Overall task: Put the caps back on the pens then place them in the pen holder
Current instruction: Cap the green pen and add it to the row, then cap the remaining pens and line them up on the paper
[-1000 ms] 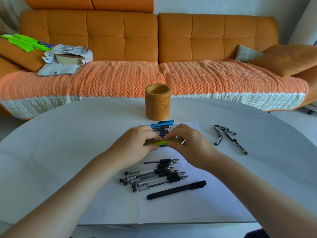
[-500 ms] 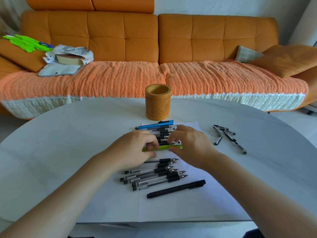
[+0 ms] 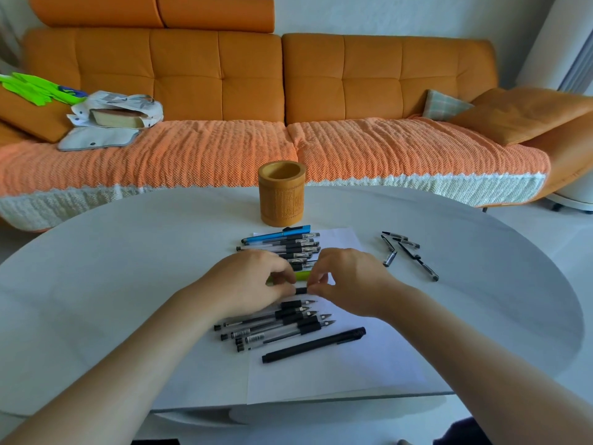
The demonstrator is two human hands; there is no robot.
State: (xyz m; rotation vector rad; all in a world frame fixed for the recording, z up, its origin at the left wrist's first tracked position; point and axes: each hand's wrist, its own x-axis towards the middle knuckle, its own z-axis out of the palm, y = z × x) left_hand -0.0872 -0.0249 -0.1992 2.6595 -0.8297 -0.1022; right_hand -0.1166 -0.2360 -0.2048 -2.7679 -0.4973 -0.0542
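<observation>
Orange sofa cushions fill the top of the frame; below them a round white bench [image 3: 128, 268] carries sheets of white paper [image 3: 337, 374] at centre. A bamboo pen holder [image 3: 281, 198] stands upright and looks empty at upper centre, just beyond a row of capped pens [image 3: 288, 244].

The left hand [image 3: 247, 284] and right hand [image 3: 349, 281] meet mid-frame, fingers pinched narrow on the two ends of a black-gripped pen [image 3: 301, 291]; whether a cap is on it cannot be told. A green pen [image 3: 301, 275] lies just behind the fingers. Uncapped pens [image 3: 276, 326] lie in a bundle below the hands, tips pointing right, with a long black pen [image 3: 314, 345] beneath. Loose caps [image 3: 401, 242] sit well to the right.

These pens are probably light, stiff and smooth, best held at the ribbed grip. Open room lies left and right; the bench edge curves near the bottom of the frame.
</observation>
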